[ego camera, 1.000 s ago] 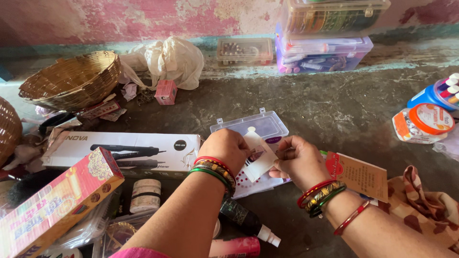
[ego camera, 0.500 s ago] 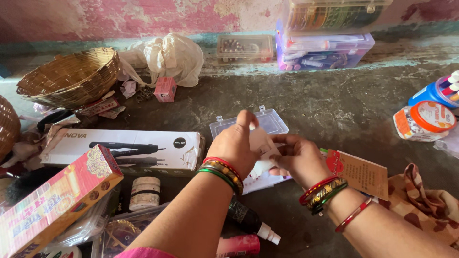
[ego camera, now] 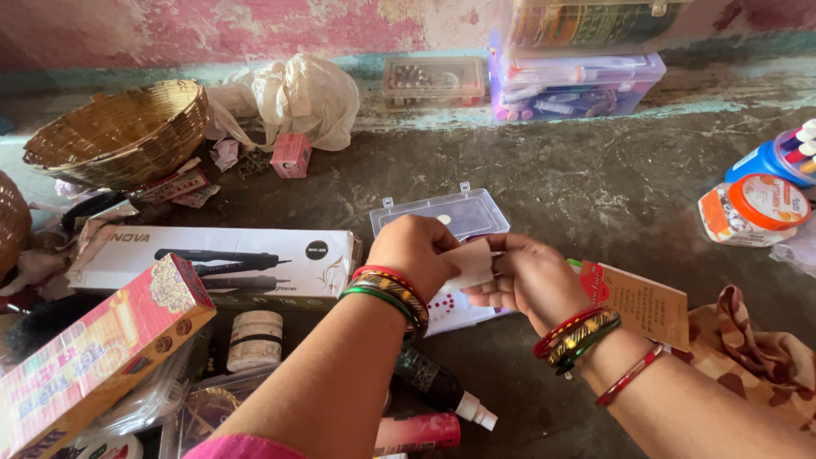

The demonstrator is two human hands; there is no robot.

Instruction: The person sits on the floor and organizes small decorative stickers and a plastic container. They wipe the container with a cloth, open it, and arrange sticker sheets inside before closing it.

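Observation:
My left hand [ego camera: 415,251] and my right hand [ego camera: 525,276] meet over the floor and together pinch a small white paper card [ego camera: 473,263], held nearly flat between the fingers. Both wrists carry red, gold and green bangles. Under the hands lies a white sheet with red dots [ego camera: 453,311]. Just beyond them sits a small clear plastic box [ego camera: 442,212] with a hinged lid. An orange printed card [ego camera: 644,307] lies right of my right hand.
A long white appliance box [ego camera: 212,263] and a pink-and-gold carton [ego camera: 93,357] lie at left, with jars and a spray bottle [ego camera: 438,387] near my arms. A wicker basket [ego camera: 119,132], white bag [ego camera: 293,98] and small pink box [ego camera: 291,155] sit behind. Stacked clear containers [ego camera: 574,59] line the wall; tubs [ego camera: 756,208] stand right.
The white card was upright and showed a small picture; now both hands have folded or turned it flat and lowered it. My left index finger, raised a moment ago, has come down onto it.

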